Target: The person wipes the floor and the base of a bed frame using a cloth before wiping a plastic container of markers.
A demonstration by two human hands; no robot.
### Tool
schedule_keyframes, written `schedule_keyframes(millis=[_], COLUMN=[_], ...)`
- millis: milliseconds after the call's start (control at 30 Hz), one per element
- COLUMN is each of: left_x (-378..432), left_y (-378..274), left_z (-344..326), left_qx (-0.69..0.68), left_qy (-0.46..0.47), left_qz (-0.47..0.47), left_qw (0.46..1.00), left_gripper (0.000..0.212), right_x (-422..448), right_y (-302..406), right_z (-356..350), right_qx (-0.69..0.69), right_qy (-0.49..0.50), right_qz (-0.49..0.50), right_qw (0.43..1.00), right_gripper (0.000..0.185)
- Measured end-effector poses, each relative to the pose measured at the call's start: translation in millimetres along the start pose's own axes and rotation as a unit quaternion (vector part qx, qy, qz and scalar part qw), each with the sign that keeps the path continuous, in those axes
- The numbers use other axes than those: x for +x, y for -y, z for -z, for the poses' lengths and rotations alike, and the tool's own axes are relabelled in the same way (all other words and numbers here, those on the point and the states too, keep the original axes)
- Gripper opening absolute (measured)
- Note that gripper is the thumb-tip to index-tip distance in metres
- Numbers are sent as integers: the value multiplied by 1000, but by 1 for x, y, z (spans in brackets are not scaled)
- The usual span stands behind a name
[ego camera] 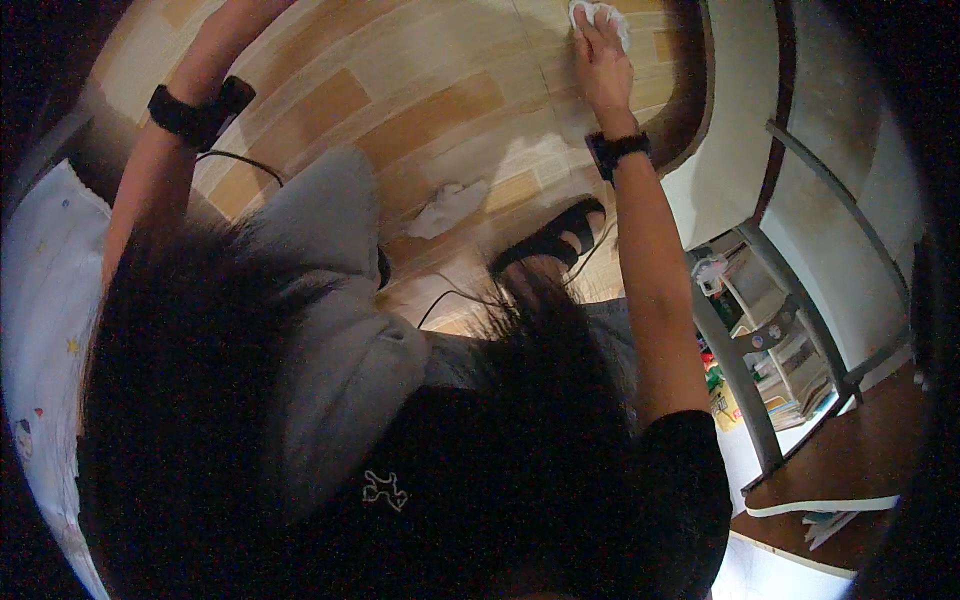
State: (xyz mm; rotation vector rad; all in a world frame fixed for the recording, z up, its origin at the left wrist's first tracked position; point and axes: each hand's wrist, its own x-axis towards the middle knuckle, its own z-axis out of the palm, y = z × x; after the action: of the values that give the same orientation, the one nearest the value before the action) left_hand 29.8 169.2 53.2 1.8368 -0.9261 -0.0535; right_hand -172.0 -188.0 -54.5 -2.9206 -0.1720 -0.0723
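On the wood-patterned floor (442, 97), my right hand (606, 75) presses down on a crumpled white cloth or tissue (616, 22), its fingers spread over it near the top edge. A black band circles that wrist. My left forearm (142, 172), also with a black wrist band (199, 116), reaches up past the top left edge, and the left hand lies out of view. Between the arms are my bent knee in grey trousers (322, 202) and a foot in a black sandal (555, 240). A pale, ragged patch (448, 210) lies on the floor, perhaps paper or glare.
A dark cable (240, 157) runs by my left arm, and another (442, 300) crosses near the sandal. To the right stand a pale panel (739, 112) and a grey metal frame (739, 375), with a cluttered shelf (780, 375) behind. Light printed fabric (52, 285) hangs at left.
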Motion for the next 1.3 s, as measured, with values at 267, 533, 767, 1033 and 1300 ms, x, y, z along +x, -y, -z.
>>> schedule_keyframes(millis=[267, 533, 767, 1033, 1300], left_x=[-7, -18, -16, -15, -15], left_y=[-18, -21, -25, -26, -28], left_z=[4, 9, 5, 1, 2], left_qx=[19, 38, 16, 43, 44], left_qy=[4, 2, 13, 22, 32], left_qz=[18, -8, 5, 8, 1], left_qw=[1000, 999, 1000, 999, 999], left_gripper=[14, 17, 19, 13, 17], right_x=[-98, -141, -196, -121, -88], right_y=[136, 133, 174, 145, -18], right_z=[-13, 39, 27, -33, 27], right_qx=[85, 251, 212, 259, 165], right_qy=[157, 237, 402, 230, -10], right_qz=[102, 130, 320, 23, -128], right_qw=[979, 929, 831, 938, 978], right_gripper=[56, 48, 51, 43, 21])
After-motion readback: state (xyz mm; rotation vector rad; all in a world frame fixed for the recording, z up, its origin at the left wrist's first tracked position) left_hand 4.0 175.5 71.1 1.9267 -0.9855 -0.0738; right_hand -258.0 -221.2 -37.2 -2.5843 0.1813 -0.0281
